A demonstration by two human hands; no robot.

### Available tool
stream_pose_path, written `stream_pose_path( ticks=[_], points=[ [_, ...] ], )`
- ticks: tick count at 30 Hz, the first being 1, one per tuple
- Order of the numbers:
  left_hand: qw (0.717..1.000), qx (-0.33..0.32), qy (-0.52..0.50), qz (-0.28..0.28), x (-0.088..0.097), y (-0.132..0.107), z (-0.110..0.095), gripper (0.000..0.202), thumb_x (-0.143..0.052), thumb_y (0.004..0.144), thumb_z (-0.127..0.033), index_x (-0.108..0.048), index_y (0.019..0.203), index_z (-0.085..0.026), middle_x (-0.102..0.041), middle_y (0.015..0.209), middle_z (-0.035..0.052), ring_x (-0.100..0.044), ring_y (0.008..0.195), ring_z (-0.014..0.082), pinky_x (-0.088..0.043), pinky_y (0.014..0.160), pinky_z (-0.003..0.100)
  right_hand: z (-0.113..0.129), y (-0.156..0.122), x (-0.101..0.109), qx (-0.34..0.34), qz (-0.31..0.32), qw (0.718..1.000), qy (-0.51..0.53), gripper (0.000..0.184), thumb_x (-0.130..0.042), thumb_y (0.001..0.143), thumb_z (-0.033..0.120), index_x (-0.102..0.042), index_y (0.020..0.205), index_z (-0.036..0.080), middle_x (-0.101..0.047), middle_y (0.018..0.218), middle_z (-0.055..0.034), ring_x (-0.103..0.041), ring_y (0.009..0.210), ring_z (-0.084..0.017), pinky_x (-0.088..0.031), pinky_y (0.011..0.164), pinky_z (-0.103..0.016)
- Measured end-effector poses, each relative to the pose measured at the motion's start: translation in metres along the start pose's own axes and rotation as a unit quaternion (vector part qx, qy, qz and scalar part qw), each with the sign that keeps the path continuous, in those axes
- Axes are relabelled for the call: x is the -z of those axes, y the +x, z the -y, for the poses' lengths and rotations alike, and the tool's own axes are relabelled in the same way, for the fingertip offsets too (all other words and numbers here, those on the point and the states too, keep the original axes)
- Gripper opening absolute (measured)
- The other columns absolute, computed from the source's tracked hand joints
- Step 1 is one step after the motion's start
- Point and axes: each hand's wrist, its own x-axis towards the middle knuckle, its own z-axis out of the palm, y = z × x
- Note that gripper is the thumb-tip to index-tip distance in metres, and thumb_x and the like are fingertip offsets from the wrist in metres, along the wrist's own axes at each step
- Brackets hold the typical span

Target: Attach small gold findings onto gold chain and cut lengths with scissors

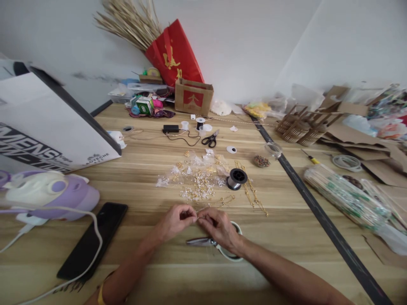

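My left hand (174,221) and my right hand (219,228) meet above the wooden table (143,178), fingertips pinched together on a small piece of gold chain or a bead that is too small to name. Under my right hand lie scissors (203,242) with pale handles. Just beyond the hands sits a scatter of small gold and silver findings (199,186), some in clear bags. A black wire spool (237,178) and gold chains (252,192) lie to the right of them.
A black phone (93,239) and a purple-white appliance (51,195) with a white cord lie at the left. Black scissors (210,139), a bead dish (261,161), a red bag (174,53) and a cardboard bag (193,97) sit further back. Wrapped sticks (346,197) lie right of a dark seam.
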Motion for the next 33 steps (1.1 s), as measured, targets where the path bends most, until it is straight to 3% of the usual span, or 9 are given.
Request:
stream_pose_path(
  ticks=[10,20,26,33],
  points=[
    [0.999,0.005,-0.035,-0.008,-0.002,0.001,0.002,0.013,-0.057,0.072,-0.025,-0.062,0.071,-0.013,-0.061,0.067,0.0014,-0.054,0.065,0.014,-0.041,0.061,0.023,-0.004,0.003,0.001,-0.053,0.0,0.995,0.088,0.026,-0.052,0.084,0.036,-0.062,0.075,0.014,-0.036,0.053,0.0049,-0.032,0.05,-0.008,-0.024,0.046,-0.021],
    [0.993,0.029,-0.11,-0.032,-0.011,0.003,0.005,0.016,-0.065,0.067,-0.025,-0.064,0.075,-0.012,-0.065,0.073,0.0031,-0.057,0.071,0.0159,-0.043,0.068,0.026,-0.006,0.006,0.002,-0.065,-0.006,0.982,0.177,0.031,-0.058,0.079,0.043,-0.064,0.074,0.013,-0.042,0.054,0.0032,-0.031,0.05,-0.008,-0.023,0.046,-0.021],
    [0.981,0.027,-0.19,-0.034,-0.021,0.007,0.007,0.021,-0.07,0.063,-0.032,-0.063,0.068,-0.012,-0.061,0.064,0.0004,-0.053,0.063,0.0131,-0.041,0.062,0.024,-0.004,0.007,0.002,-0.058,-0.016,0.98,0.188,0.032,-0.06,0.077,0.046,-0.064,0.071,0.014,-0.044,0.053,0.0028,-0.031,0.05,-0.008,-0.024,0.045,-0.02],
    [0.978,0.037,-0.204,-0.025,-0.022,0.008,0.008,0.026,-0.07,0.063,-0.036,-0.059,0.063,-0.013,-0.053,0.057,-0.0026,-0.046,0.055,0.0094,-0.036,0.054,0.021,-0.004,0.008,0.003,-0.069,-0.019,0.974,0.217,0.033,-0.062,0.074,0.047,-0.064,0.071,0.015,-0.037,0.049,0.0053,-0.027,0.046,-0.007,-0.02,0.043,-0.02]
  ],
)
